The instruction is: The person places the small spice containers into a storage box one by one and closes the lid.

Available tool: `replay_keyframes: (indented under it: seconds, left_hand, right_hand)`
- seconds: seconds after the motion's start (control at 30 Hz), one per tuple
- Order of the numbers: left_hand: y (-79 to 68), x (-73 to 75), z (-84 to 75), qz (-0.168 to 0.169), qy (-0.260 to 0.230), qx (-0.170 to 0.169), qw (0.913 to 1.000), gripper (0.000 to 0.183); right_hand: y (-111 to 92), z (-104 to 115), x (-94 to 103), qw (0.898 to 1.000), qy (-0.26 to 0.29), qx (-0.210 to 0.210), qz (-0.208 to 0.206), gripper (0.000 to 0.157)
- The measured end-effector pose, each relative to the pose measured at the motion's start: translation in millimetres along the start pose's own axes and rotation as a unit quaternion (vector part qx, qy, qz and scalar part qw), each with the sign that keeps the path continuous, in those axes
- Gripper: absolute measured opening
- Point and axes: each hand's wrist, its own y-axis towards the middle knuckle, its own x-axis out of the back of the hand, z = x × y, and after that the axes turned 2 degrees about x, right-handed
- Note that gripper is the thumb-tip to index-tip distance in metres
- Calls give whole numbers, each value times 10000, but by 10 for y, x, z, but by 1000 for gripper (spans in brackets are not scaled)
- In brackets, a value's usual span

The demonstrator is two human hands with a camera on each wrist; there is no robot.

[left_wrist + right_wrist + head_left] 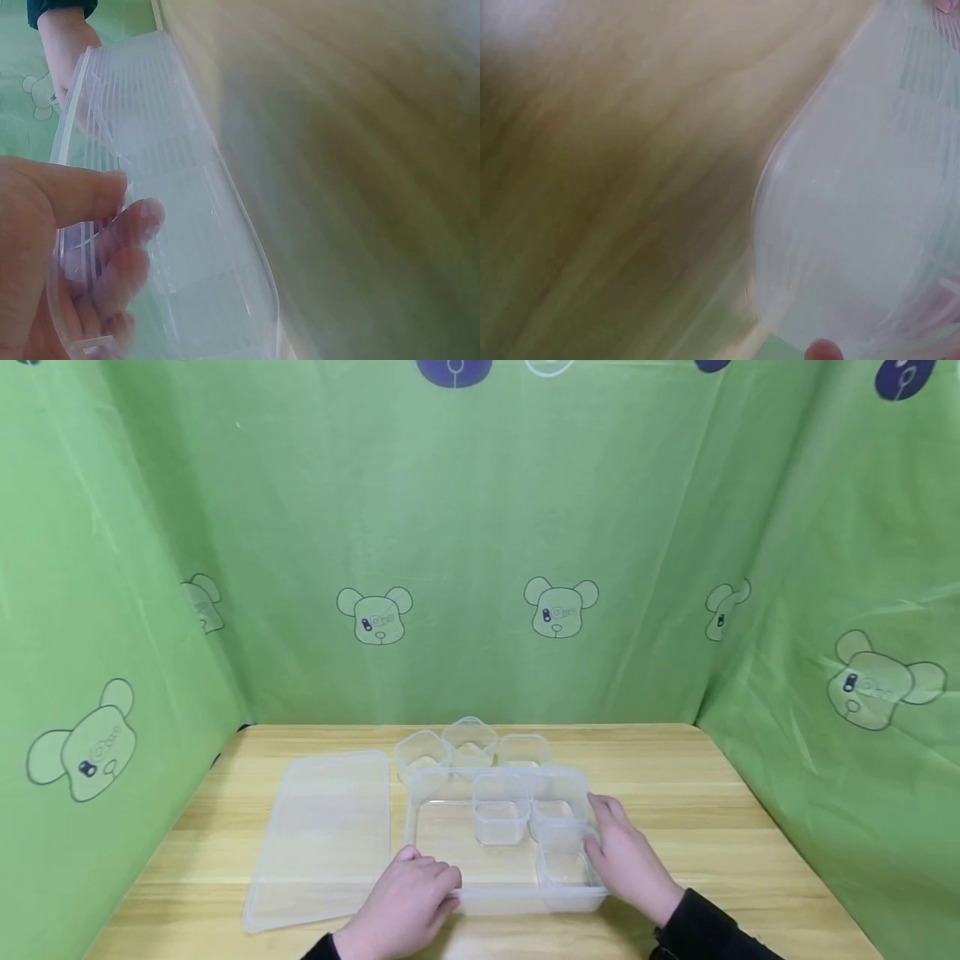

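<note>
A large clear plastic box (pixel 480 900) stands on the table. Its near rim is gripped by my left hand (pixel 408 897), thumb outside and fingers curled inside, as the left wrist view shows. My right hand (pixel 630 860) holds the box's right side, with its thumb beside the small clear cup (pixel 564 864) in the near right corner. Two more small cups stand inside the box: one near the middle (pixel 501 814) and another at the back right (pixel 553 806). In the right wrist view, one fingertip (pixel 823 349) shows below the box; the remaining grip is blurred behind plastic.
Left of the box lies a flat translucent lid (pixel 322 835). Behind the box stand a left cup (pixel 422 756), a middle cup (pixel 470 743) and a right cup (pixel 524 749). Green patterned cloth (pixel 465 668) surrounds the wooden table (pixel 720 835) on three sides.
</note>
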Motion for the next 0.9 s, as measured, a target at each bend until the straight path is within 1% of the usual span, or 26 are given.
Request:
replay_keyframes:
  seconds: [0.07,0.13,0.23,0.3,0.4,0.5,0.6,0.77,0.9]
  left_hand:
    - [2,9,0,-2,-50,15,10000,26]
    - [6,29,-2,76,-124,62,9999,24]
    - [16,77,-3,376,-401,212,9983,20]
    - [23,114,-1,607,-661,320,9954,18]
    - [33,162,6,824,-1013,409,9906,15]
    - [43,187,22,830,-1228,419,9881,14]
    - [52,184,47,745,-1299,484,9875,14]
    - [77,202,102,669,-1305,668,9869,14]
    - [102,243,179,567,-1252,720,9879,17]
  right_hand:
    - [12,2,-6,9999,53,-90,77,56]
    - [20,2,-7,9997,88,-152,143,56]
    - [22,3,-4,9997,96,-160,154,55]
    - [19,2,-4,9998,81,-132,108,55]
    - [10,2,-4,9999,99,-99,54,55]
    - [5,3,0,9999,116,-113,54,55]
    - [5,8,13,9996,146,-179,137,55]
    - [4,20,39,9989,199,-299,295,56]
    - [-1,15,41,9987,205,-330,323,56]
